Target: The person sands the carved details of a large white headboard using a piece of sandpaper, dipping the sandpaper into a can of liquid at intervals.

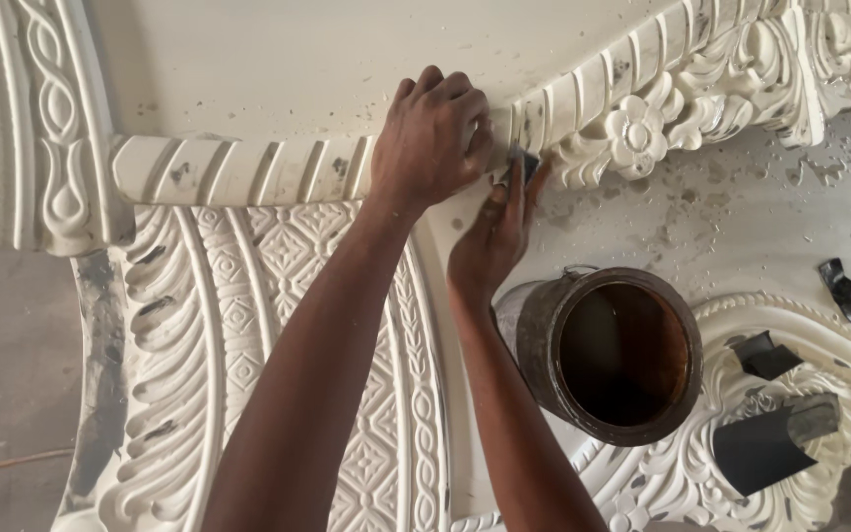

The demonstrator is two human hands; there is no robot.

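Observation:
My left hand [432, 138] rests with curled fingers on the fluted rim of a white carved wooden panel [248, 79]. Just below and to the right of it, my right hand [492, 236] pinches a small dark piece of sandpaper [524, 164] against the fluted moulding [563, 108], next to a carved flower [635, 131]. Both forearms reach up from the bottom of the view across the carved lattice part [278, 256].
A dark round can [544, 335], open and holding brownish liquid, stands right of my right forearm. Dark folded sandpaper pieces [762, 448] and scraps [844, 289] lie on the carved frame at lower right. Grey floor [2, 374] shows at left.

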